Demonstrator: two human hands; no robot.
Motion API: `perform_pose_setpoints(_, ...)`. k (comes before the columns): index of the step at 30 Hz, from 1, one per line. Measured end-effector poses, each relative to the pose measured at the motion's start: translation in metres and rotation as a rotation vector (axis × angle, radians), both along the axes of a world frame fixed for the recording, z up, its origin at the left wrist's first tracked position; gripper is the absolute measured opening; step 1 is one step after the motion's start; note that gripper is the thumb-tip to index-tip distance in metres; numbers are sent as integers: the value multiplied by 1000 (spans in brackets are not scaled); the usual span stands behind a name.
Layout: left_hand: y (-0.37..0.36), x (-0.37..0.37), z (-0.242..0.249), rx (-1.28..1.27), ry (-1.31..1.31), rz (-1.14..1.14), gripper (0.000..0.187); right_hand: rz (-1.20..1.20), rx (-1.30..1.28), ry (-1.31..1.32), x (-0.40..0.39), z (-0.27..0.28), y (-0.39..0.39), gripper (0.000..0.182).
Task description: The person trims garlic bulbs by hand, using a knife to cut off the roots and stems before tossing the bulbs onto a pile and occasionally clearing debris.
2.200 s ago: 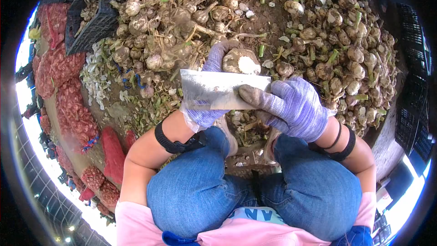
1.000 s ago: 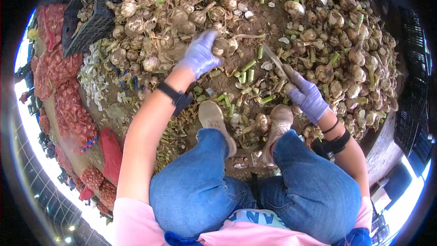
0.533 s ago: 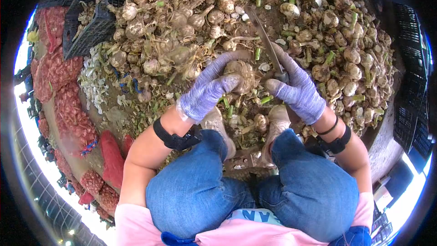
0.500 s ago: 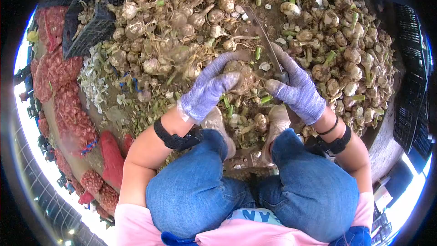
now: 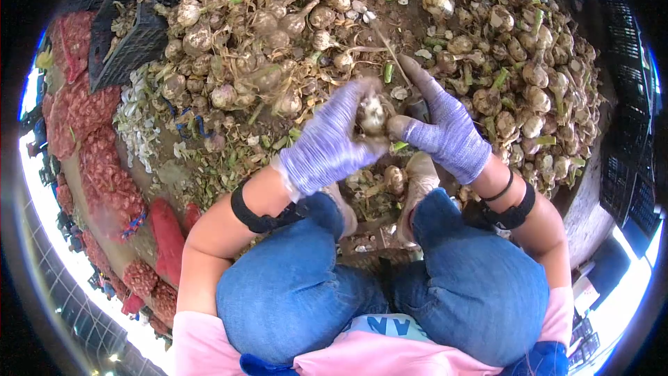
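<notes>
Garlic bulb (image 5: 373,115) sits cupped in the left hand (image 5: 330,141), apparently gripped.

At six o'clock, the pink shirt (image 5: 390,361) bears blue letters (image 5: 387,325) resembling A and N; the remainder is hidden.

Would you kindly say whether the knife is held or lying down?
Held: the right hand has the knife by its dark handle.

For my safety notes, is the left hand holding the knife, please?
No, the right hand holds the knife, while the left hand holds a bulb.
</notes>
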State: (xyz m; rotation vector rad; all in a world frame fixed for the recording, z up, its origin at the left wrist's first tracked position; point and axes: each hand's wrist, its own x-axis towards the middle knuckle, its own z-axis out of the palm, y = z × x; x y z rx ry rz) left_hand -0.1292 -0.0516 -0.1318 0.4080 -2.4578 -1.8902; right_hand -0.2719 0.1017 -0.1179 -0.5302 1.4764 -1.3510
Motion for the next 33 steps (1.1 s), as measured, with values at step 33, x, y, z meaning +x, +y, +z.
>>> perform_pose_setpoints(33, -7, -8, 8, 718, -167, 242, 89, 57, -1, 286, -19, -7, 11, 69)
